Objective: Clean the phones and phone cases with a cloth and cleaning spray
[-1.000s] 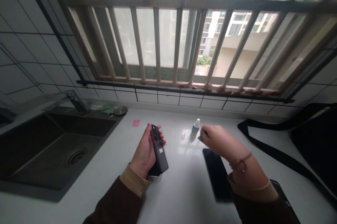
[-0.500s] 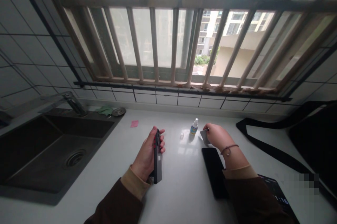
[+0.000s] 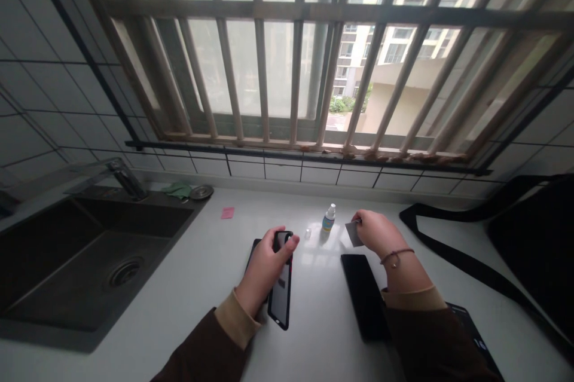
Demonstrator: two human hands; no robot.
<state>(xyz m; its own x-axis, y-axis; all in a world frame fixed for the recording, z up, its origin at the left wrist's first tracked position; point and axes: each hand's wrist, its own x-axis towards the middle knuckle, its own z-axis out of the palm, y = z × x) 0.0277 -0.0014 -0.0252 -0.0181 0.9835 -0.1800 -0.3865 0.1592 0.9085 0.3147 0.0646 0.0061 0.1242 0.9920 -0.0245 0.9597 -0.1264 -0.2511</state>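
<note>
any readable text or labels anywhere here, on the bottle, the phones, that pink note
No text can be read in this view.
small bottle: the blue label's print is too small and blurred.
phone in the left hand: glossy surface shows only reflections.
flat dark phone on the counter: blank.
grey card in the right hand: no print legible.
pink note: no writing legible.
</note>
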